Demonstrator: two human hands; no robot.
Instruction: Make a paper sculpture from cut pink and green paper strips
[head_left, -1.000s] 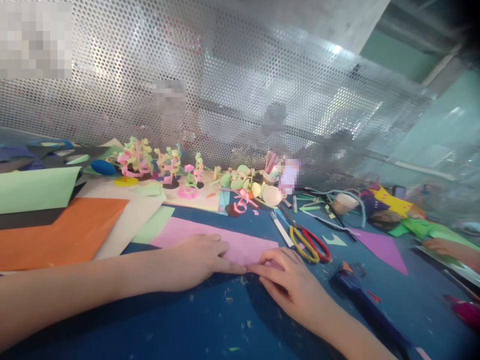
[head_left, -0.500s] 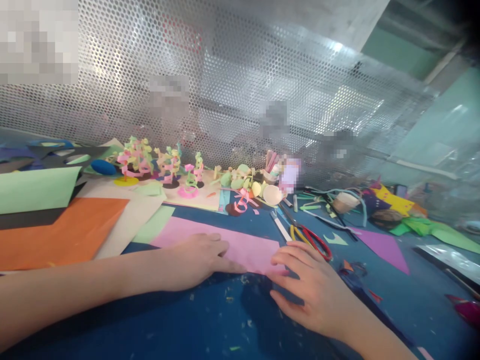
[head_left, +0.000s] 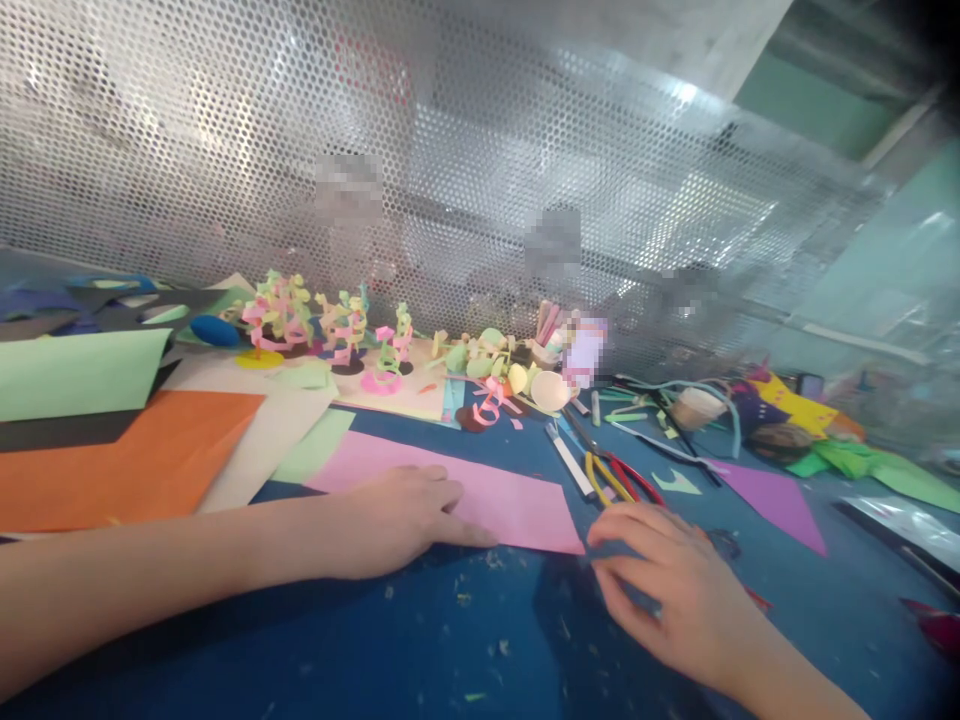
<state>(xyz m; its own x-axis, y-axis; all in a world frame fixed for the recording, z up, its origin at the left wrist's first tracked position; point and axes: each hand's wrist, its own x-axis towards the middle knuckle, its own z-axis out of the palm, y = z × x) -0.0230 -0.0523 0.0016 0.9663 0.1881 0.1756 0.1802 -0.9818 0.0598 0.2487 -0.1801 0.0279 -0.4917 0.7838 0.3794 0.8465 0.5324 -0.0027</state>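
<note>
A folded-looking pink paper strip (head_left: pixel 517 500) lies on the blue table (head_left: pixel 420 640). My left hand (head_left: pixel 405 520) rests on it, palm down, index finger stretched along its near edge, gripping nothing. Just past the strip's right corner is my right hand (head_left: pixel 652 570), fingers apart and curved, with nothing visible in it. Beyond my right hand lie scissors with yellow handles (head_left: pixel 602 478), red handles (head_left: pixel 634 478) and a white-handled cutter (head_left: pixel 571 460).
Orange paper (head_left: pixel 142 460) and a light green sheet (head_left: pixel 82 375) lie at the left. Small curled-paper models (head_left: pixel 277 315) stand at the back before a perforated metal screen (head_left: pixel 465 180). A paper cup (head_left: pixel 694 408), cords and purple paper (head_left: pixel 776 505) are at the right.
My right hand has moved right, off the pink paper, uncovering its right end and more of the scissors. My left hand stays on the paper. The view has shifted slightly.
</note>
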